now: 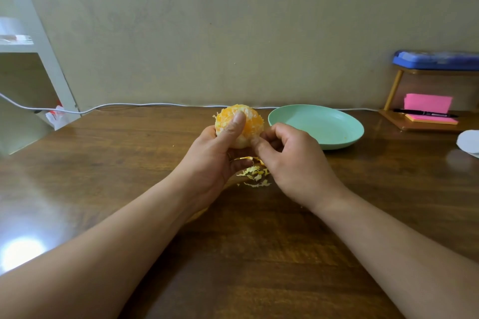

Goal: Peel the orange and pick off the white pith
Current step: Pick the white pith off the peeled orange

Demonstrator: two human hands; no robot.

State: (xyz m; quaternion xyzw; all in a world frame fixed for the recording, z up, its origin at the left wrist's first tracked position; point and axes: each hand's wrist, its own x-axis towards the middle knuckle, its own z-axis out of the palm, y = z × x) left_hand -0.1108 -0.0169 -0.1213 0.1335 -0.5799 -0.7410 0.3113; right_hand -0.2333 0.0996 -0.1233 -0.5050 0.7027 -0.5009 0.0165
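left hand (215, 155) grips orange (250, 122), thumb across it; right hand (290, 158) pinches pith (245, 142) at its lower side. risk: hard pull tears flesh.

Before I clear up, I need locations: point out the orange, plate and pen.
orange (252, 122): head view, flesh beside thumb.
plate (316, 127): head view, bare inner floor.
pen (425, 113): head view, middle of barrel.

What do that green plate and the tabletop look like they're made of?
The green plate looks like matte plastic, or perhaps a similar moulded composite. Its pale colour is even, its sheen soft and dull, and its rim thin and smooth.
The table looks like wood, or a wood-look laminate, under a glossy finish. Brown grain streaks run across it, and it mirrors a bright light at the left.
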